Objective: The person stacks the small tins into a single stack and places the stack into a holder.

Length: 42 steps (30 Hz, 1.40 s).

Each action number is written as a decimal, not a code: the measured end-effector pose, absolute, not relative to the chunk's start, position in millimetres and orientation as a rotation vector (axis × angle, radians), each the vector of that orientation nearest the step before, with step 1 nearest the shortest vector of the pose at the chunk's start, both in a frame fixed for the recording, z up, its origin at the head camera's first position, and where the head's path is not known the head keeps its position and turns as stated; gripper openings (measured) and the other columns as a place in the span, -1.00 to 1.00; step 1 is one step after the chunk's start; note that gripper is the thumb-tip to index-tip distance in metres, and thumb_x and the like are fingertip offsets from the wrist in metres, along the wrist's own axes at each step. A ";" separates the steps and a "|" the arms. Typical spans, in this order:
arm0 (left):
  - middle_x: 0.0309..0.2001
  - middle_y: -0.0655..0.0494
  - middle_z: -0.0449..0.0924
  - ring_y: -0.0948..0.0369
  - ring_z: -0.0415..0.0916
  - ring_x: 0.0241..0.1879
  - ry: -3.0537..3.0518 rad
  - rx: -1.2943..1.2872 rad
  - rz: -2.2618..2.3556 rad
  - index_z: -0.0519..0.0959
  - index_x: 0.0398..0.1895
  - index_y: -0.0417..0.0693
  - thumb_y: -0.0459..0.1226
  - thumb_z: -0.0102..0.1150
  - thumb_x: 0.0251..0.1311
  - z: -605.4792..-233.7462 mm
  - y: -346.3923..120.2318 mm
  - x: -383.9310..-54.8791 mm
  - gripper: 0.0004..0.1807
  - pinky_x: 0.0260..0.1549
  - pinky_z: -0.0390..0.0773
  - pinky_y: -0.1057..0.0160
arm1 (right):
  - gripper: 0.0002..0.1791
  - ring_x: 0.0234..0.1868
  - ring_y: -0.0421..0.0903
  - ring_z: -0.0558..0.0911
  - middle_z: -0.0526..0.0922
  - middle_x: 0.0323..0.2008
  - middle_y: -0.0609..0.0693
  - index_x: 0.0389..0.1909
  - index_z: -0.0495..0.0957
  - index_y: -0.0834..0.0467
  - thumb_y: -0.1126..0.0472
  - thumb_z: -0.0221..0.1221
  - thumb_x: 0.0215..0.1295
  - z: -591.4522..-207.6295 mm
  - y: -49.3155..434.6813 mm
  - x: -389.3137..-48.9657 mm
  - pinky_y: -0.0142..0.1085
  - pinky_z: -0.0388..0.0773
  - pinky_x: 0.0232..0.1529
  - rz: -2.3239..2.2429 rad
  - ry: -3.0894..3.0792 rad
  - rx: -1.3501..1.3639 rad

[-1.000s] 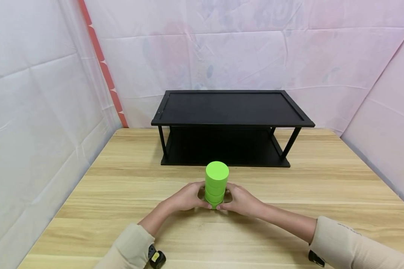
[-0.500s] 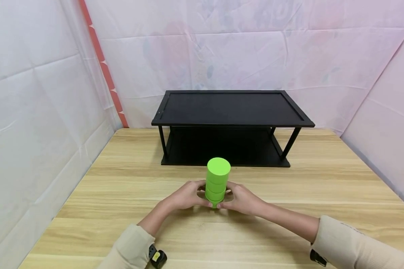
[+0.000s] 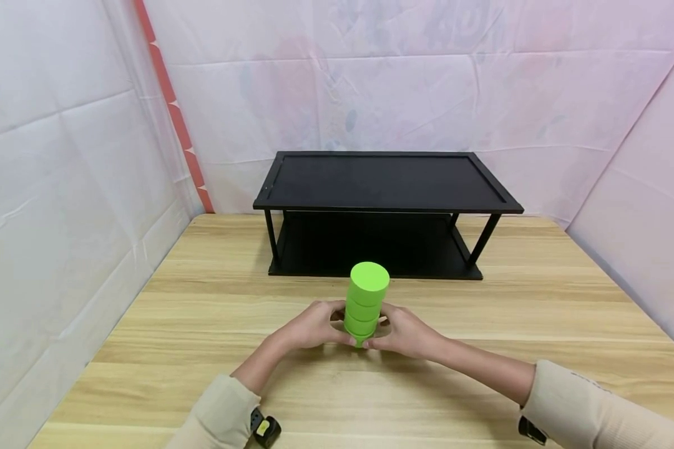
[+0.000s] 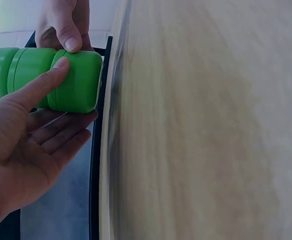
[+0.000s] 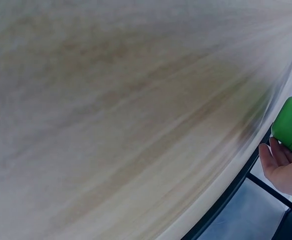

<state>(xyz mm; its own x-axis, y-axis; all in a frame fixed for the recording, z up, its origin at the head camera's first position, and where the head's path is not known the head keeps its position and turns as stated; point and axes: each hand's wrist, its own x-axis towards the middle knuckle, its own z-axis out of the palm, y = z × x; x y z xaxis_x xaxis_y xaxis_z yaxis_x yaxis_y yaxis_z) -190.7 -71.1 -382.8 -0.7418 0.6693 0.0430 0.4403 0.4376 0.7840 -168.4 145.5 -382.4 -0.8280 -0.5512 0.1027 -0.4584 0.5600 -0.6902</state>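
Observation:
A bright green cylinder (image 3: 364,302), which looks like several round pieces stacked with grooves between them, stands at the middle of the table in front of the black rack. Its top leans slightly to the right. My left hand (image 3: 316,325) holds its lower left side, thumb in front and fingers behind. On the other side my right hand (image 3: 405,333) grips the same low part, the two thumb tips almost meeting. The left wrist view shows the left thumb (image 4: 45,82) pressed on the end piece. Only the edge of the right wrist view catches the cylinder (image 5: 288,125) and a hand.
Behind the cylinder stands a black two-tier rack (image 3: 387,181) with thin posts. The wooden table (image 3: 202,299) spreads around both arms. White sheets (image 3: 62,187) hang at the left, back and right. A dark wrist strap device (image 3: 266,430) sits by the left cuff.
The cylinder's top has tipped to the right and a little away, while its base stays almost in place. Both hands keep their hold low on it.

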 end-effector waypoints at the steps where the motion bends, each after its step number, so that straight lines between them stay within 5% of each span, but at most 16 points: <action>1: -0.11 0.18 0.56 0.32 0.48 -0.12 2.417 0.960 1.198 0.48 0.02 -0.13 -0.21 0.44 -0.11 -382.8 -70.8 -190.6 -0.43 0.03 0.38 0.29 | -0.45 -0.08 -0.05 0.55 0.57 -0.09 -0.02 -0.01 0.44 0.16 0.10 0.40 -0.04 -383.0 145.5 -168.3 -0.18 0.51 -0.08 -1.125 2.662 -0.870; 42: -0.02 0.22 0.52 0.27 0.43 0.00 2.384 0.841 1.396 0.48 0.08 -0.06 -0.19 0.42 -0.09 -379.2 -62.3 -191.2 -0.41 0.07 0.36 0.26 | -0.50 -0.11 -0.12 0.54 0.60 -0.16 -0.11 -0.09 0.52 0.13 0.03 0.40 -0.06 -375.6 152.6 -174.5 -0.10 0.47 -0.05 -1.175 2.742 -0.876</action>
<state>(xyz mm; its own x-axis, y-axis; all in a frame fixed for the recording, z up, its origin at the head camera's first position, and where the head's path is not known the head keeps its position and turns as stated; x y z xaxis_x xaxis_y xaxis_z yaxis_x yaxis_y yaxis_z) -191.2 -62.3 -379.2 -0.8012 0.5943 0.0700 0.3517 0.3731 0.8585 -174.5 152.6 -375.6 -0.8407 -0.5092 0.1844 -0.4847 0.5556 -0.6756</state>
